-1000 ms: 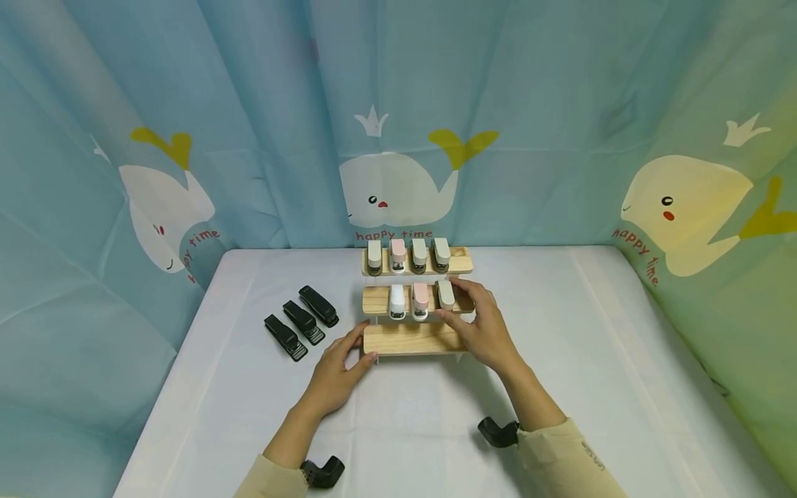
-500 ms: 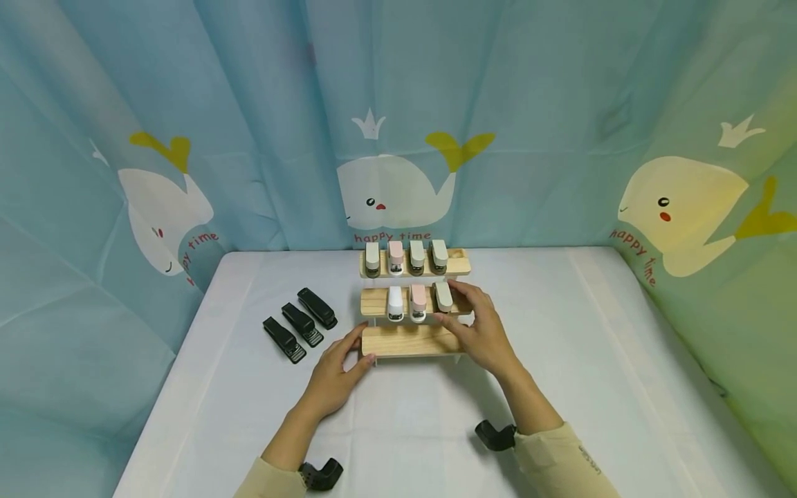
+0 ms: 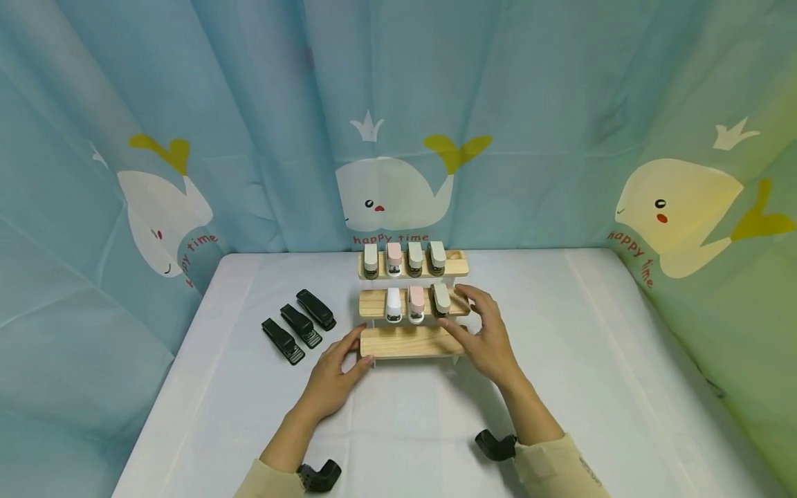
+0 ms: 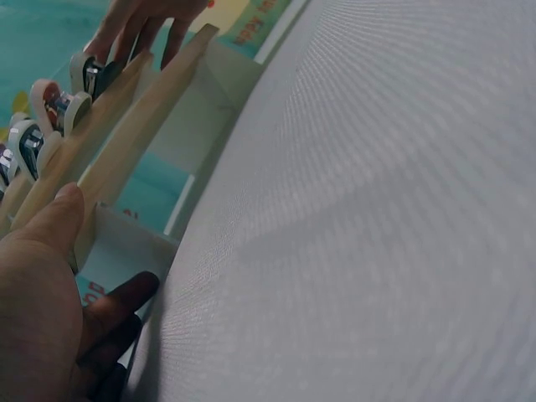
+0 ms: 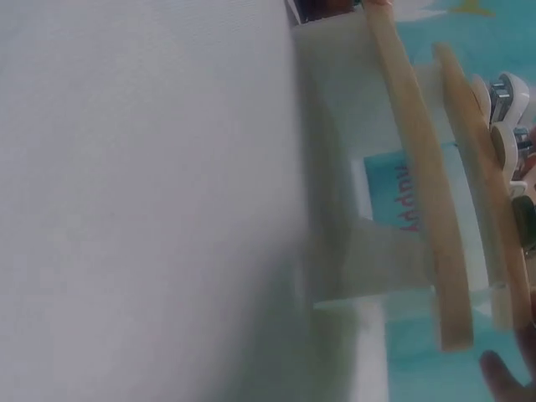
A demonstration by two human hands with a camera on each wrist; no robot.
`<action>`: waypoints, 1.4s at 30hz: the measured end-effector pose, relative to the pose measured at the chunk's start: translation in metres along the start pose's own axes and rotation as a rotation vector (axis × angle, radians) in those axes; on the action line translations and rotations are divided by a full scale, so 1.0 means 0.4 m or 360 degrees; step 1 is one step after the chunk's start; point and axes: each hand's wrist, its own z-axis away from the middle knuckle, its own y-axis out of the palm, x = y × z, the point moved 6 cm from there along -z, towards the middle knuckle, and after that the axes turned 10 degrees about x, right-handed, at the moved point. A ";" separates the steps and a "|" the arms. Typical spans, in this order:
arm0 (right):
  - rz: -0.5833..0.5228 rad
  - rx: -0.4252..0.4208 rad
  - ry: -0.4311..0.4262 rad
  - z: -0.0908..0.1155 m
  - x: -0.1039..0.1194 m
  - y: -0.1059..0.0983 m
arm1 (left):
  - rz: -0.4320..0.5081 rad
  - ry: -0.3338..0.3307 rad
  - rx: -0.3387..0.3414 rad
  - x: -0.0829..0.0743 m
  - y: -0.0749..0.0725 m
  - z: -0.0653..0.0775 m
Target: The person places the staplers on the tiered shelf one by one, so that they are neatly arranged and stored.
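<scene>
A three-tier wooden display rack (image 3: 380, 342) stands mid-table. My left hand (image 3: 331, 380) grips the left end of its bottom tier, thumb at the front edge, as the left wrist view (image 4: 42, 310) also shows. The middle tier carries a white mini stapler (image 3: 394, 304), a pink mini stapler (image 3: 416, 303) and a grey-green mini stapler (image 3: 441, 299). Beside the grey-green one is my right hand (image 3: 488, 342), thumb near its front end and index finger spread off to its right. In the right wrist view that stapler (image 5: 525, 222) shows at the right edge.
Several mini staplers line the top tier, among them a pink one (image 3: 394, 259). Three black staplers (image 3: 301, 326) lie slanted in a row on the white tablecloth (image 3: 591, 360), left of the rack. Behind the table hangs a blue curtain (image 3: 280, 104) with printed whales.
My right index finger has moved right, away from the grey-green mini stapler, which keeps its place on the middle tier. The left hand stays on the rack. The head view has shifted slightly.
</scene>
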 end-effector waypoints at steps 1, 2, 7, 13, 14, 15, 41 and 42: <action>-0.0005 -0.0017 0.0003 0.003 -0.003 -0.002 | -0.0003 0.0000 0.0000 0.001 0.000 0.000; -0.0011 -0.0033 0.0010 0.006 -0.007 -0.003 | -0.0006 0.0002 0.0001 0.001 0.000 -0.001; -0.0083 -0.0081 0.0054 0.022 -0.026 -0.008 | -0.0001 0.0004 0.0005 0.003 0.000 -0.002; -0.0107 -0.0097 0.0117 0.040 -0.047 -0.017 | 0.0008 -0.0001 0.0005 0.002 0.001 0.000; -0.0108 -0.0095 0.0131 0.042 -0.050 -0.018 | 0.0011 0.0001 0.0005 0.002 0.001 0.000; -0.0110 -0.0090 0.0146 0.045 -0.053 -0.019 | 0.0012 0.0004 0.0005 0.001 0.001 0.000; -0.0250 0.0137 0.0360 0.098 -0.163 0.001 | 0.0002 0.0021 0.0006 -0.004 0.000 0.000; -0.0250 0.0143 0.0359 0.099 -0.165 0.002 | 0.0003 0.0019 0.0006 -0.004 0.000 -0.001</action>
